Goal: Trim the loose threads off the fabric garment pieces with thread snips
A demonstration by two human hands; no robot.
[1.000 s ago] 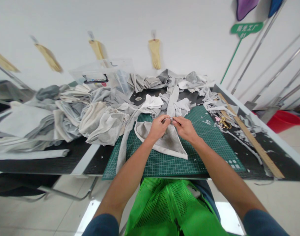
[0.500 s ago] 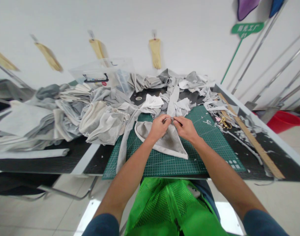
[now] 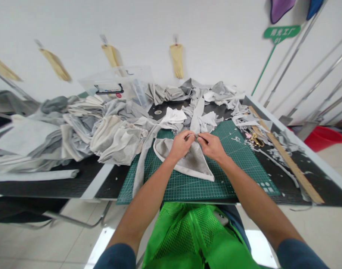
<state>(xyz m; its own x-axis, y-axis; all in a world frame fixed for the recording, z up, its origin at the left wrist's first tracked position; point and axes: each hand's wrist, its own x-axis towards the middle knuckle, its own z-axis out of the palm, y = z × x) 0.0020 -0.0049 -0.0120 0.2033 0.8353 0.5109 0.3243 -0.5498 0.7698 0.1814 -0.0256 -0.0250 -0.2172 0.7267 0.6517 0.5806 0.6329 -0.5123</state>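
Note:
A grey piece of fabric with a pale edge band lies partly on the green cutting mat. My left hand pinches its far edge, with the fingers curled round the cloth. Close beside it, my right hand grips the same edge between thumb and fingers. The held edge is lifted a little, and the near curved edge rests on the mat. Between the two hands only a short bit of the edge shows; the fingertips partly hide it.
Stacks of grey cloth fill the left. Fabric scraps lie beyond the mat. At right are a wooden ruler, gold-handled scissors and loose trimmings. A clear plastic box stands at the back; a red bucket is on the floor.

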